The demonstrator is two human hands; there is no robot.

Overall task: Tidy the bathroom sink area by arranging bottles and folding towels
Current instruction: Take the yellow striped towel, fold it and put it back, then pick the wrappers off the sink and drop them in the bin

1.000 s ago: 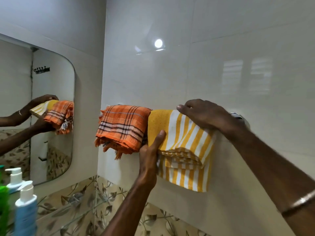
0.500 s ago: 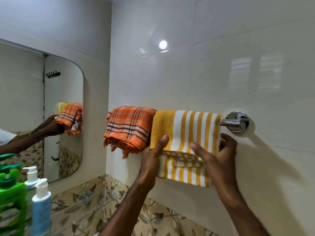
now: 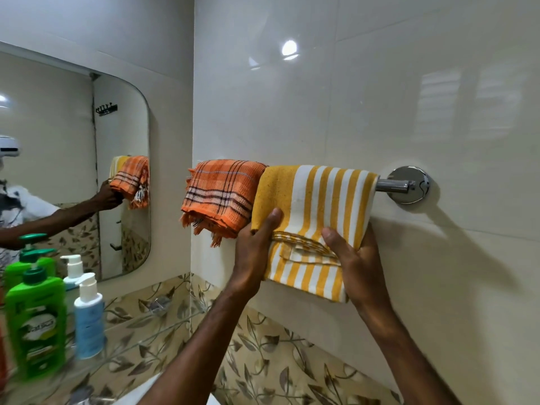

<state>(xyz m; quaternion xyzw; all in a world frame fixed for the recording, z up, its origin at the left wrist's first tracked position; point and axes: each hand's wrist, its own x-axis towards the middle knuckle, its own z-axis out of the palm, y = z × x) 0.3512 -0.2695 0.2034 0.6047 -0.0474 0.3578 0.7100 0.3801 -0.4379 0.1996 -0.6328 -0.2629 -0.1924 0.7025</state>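
At the near left, a green pump bottle point(image 3: 35, 323) and a pale blue pump bottle point(image 3: 88, 320) are seen standing close together on a glass shelf point(image 3: 137, 320), both blurred. Further in, the yellow striped towel point(image 3: 318, 206) is gripped at both lower sides: its left edge is pinched by the left hand point(image 3: 252, 252), thumb laid on the front, the other fingers hidden behind; its right edge is clasped by the right hand point(image 3: 355, 261), thumb pressed onto the front fold. The towel is draped over the chrome towel bar point(image 3: 394, 185), touching the folded orange checked towel point(image 3: 220, 197) on its left. Both towels are reflected in the mirror point(image 3: 73, 141) beyond.
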